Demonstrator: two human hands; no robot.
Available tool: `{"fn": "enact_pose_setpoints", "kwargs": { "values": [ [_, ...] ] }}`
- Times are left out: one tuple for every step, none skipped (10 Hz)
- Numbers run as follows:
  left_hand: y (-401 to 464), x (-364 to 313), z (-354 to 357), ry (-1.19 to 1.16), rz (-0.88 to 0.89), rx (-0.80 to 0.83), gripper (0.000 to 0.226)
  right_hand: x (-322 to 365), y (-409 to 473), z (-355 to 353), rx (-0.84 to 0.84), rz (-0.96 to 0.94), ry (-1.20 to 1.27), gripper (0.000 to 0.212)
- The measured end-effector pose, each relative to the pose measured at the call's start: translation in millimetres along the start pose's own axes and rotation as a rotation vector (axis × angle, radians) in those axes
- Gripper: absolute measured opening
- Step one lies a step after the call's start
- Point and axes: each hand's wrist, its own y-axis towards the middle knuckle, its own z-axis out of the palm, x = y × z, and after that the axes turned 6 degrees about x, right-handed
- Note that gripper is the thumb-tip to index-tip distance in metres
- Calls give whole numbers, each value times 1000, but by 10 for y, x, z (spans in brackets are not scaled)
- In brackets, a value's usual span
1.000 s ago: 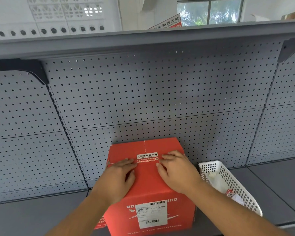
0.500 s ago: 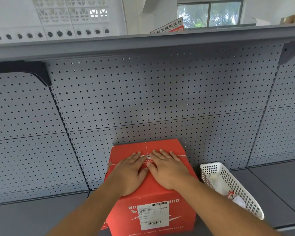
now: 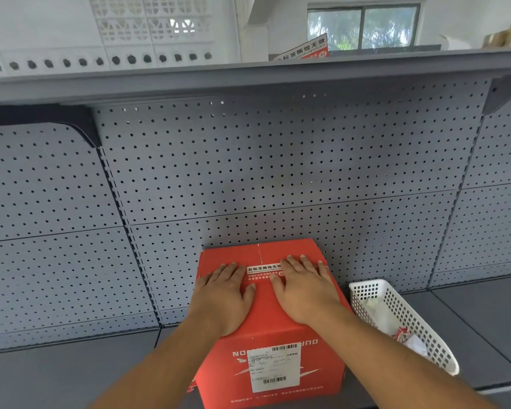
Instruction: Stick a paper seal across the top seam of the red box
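Your left hand (image 3: 223, 293) lies flat and spread on the left of the box (image 3: 273, 349) top, holding nothing. The seal (image 3: 263, 272) sits across the seam between your hands. Your right hand (image 3: 306, 289) presses flat, fingers covering the seal's right end; a basket (image 3: 375, 293) stands just right on the shelf (image 3: 56, 376).

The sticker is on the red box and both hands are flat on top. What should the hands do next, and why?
Probably lift both hands away. The paper seal already lies flat across the red box seam, with the left hand and right hand open, palms down on either side, so pressing looks finished.
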Motion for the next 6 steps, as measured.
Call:
{"fn": "enact_pose_setpoints", "kwargs": {
  "values": [
    [-47,29,-11,-66,3,-35,66,28,-10,-40,13,-2,6,69],
    [-104,49,-36,-94,10,-80,65,59,-73,-109,-18,6,39,64],
    [-164,42,-76,-95,19,-130,64,76,-150,-173,-56,12,57,61],
    [-231,12,-131,-111,23,-170,60,99,-224,-240,-66,19,89,59],
    [-310,-19,-162,-126,36,-201,59,138,-332,-283,-93,-4,119,58],
    [-366,-66,-195,-160,33,-223,56,154,-422,-342,-127,-24,183,57]
  ]
}}
